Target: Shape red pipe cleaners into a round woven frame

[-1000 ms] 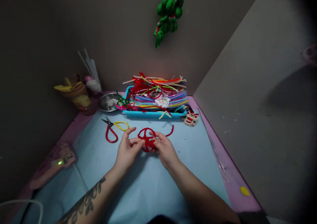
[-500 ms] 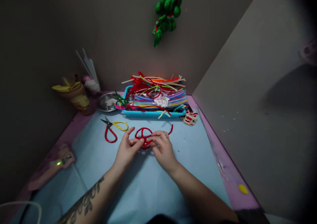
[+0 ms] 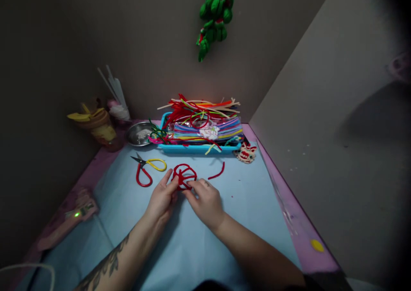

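Blue sheet (image 3: 250,214) lies below as our left hand (image 3: 161,199) and right hand (image 3: 207,203) both pinch the red pipe-cleaner wheel (image 3: 181,178) between them, so we seem to be bending it into shape, and the next bend likely needs a firm left hold

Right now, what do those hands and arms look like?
The left hand and right hand are gloveless. A dark, leafy tattoo marks the left forearm; the right forearm shows none. One right finger bears a ring or small mark, unclear which.
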Demonstrator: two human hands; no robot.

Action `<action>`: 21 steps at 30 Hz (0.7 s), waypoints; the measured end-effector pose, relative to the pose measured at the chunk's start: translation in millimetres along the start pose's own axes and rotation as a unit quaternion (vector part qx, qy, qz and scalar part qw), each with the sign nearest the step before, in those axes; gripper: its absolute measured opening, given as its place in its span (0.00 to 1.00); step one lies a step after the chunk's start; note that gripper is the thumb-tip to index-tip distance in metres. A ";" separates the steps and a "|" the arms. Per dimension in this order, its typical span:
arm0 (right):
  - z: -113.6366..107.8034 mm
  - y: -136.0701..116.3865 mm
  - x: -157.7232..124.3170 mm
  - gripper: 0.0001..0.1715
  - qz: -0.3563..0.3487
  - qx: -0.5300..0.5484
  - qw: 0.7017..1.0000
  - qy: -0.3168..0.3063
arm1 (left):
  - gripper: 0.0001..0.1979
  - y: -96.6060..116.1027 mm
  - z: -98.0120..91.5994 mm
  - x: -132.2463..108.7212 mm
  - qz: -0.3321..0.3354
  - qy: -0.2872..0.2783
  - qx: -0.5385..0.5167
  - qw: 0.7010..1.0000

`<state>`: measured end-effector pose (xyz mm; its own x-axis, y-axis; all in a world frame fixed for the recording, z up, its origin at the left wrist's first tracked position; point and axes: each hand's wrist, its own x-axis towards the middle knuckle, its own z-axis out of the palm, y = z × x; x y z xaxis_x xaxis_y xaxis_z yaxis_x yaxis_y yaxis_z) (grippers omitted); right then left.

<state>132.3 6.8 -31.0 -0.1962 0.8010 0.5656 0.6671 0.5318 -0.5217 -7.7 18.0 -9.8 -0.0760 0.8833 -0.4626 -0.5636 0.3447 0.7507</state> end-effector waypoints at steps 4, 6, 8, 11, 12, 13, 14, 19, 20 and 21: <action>2.7 -0.1 1.9 0.07 -0.032 -0.025 0.999 0.008 | 0.36 -2.1 5.5 -4.3 -0.007 0.020 -0.012 1.000; 3.8 1.1 1.6 0.09 -0.044 -0.033 0.998 0.008 | 0.32 -2.4 7.2 -5.6 -0.016 0.021 -0.017 1.000; 4.2 2.5 1.2 0.10 -0.056 -0.043 0.997 0.011 | 0.28 -1.2 7.8 -6.3 -0.025 0.025 -0.022 0.999; 2.4 3.6 0.9 0.11 -0.089 -0.052 0.995 0.014 | 0.23 3.1 7.6 -6.9 -0.037 0.042 -0.028 0.998; 1.4 3.6 1.0 0.12 -0.102 -0.057 0.993 0.017 | 0.23 5.0 7.4 -7.0 -0.041 0.046 -0.026 0.998; 0.4 3.4 1.2 0.12 -0.113 -0.063 0.991 0.021 | 0.23 6.8 7.3 -7.2 -0.045 0.051 -0.023 0.997; -0.5 3.1 1.4 0.12 -0.123 -0.071 0.990 0.023 | 0.23 8.4 7.2 -7.4 -0.047 0.057 -0.020 0.997; -2.2 0.6 2.4 0.14 -0.158 -0.123 0.980 -0.001 | 0.27 11.2 5.5 -7.9 -0.054 0.081 -0.004 0.995; -2.3 0.2 2.2 0.14 -0.160 -0.128 0.979 -0.008 | 0.28 10.7 4.6 -7.6 -0.053 0.080 -0.001 0.995; -2.4 0.1 2.0 0.15 -0.160 -0.129 0.978 -0.015 | 0.29 10.0 3.4 -7.1 -0.052 0.078 0.003 0.996</action>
<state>133.7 7.8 -28.3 -0.4441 0.6143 0.6523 0.7265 0.6730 -0.1392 -10.0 16.3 2.6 -0.1445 0.7832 -0.6048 -0.5706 0.4334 0.6976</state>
